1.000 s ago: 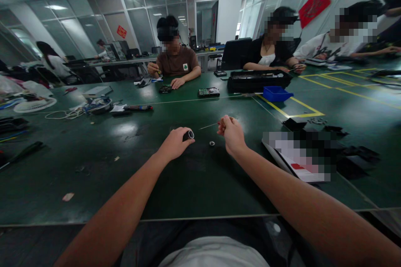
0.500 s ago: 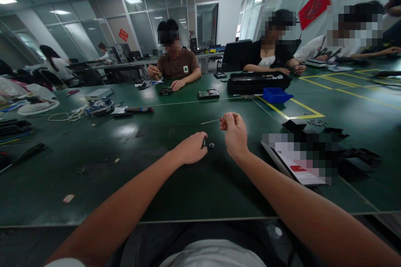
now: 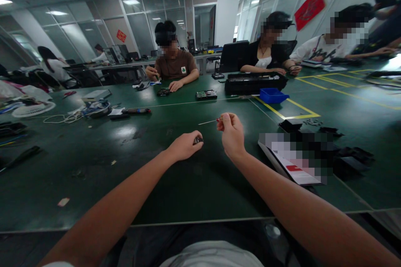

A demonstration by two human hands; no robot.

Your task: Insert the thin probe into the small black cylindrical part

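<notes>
My left hand (image 3: 184, 146) hovers just over the green table (image 3: 163, 183), fingers pinched on a small dark round part (image 3: 198, 139) with a shiny rim. My right hand (image 3: 231, 134) is raised a little to its right, gripping a thin precision screwdriver (image 3: 209, 122) by its reddish handle. The metal shaft points left, above the small part. The two hands are close together but apart.
A blurred booklet (image 3: 294, 167) and black parts (image 3: 351, 156) lie to the right. A blue bin (image 3: 272, 95), a black case (image 3: 250, 82) and a circuit board (image 3: 206, 94) sit farther back. Cables and tools (image 3: 94, 110) lie on the left. Other people sit along the far side.
My left hand slid right to the small ring on the table, then drew back slightly; the ring no longer lies there. My right hand stayed raised with the screwdriver.
</notes>
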